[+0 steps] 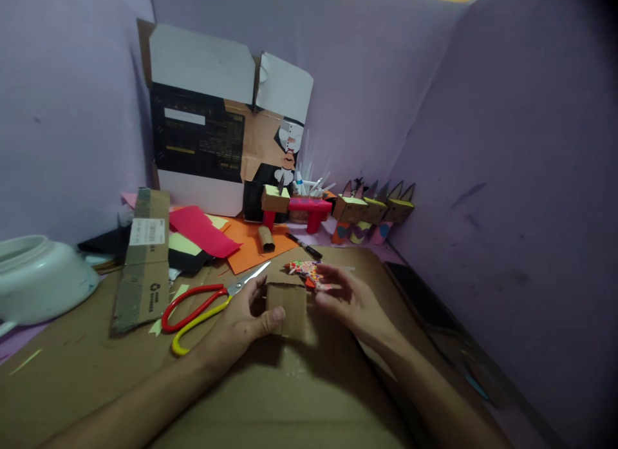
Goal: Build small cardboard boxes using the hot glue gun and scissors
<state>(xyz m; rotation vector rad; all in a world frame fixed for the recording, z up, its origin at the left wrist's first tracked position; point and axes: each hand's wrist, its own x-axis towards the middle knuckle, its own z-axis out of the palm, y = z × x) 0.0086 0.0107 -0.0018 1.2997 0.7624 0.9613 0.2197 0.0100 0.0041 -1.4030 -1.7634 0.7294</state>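
Observation:
My left hand point(244, 320) grips a small brown cardboard piece point(288, 309), thumb on its front face, held upright just above the cardboard work surface point(299, 397). My right hand point(348, 296) is at the piece's right edge, its fingers on a scrap of colourful patterned paper point(305, 270) that lies just behind the piece. Red and yellow handled scissors point(203, 307) lie to the left of my left hand, blades pointing toward it.
A cardboard strip point(145, 259) and a white bowl point(38, 278) are at the left. Red and orange paper sheets point(226, 239), a cardboard tube point(265, 238) and a black marker point(304, 246) lie behind. Cardboard animal figures point(374, 214) and a flattened box point(217, 133) stand by the wall. A dark phone point(422, 297) is at the right.

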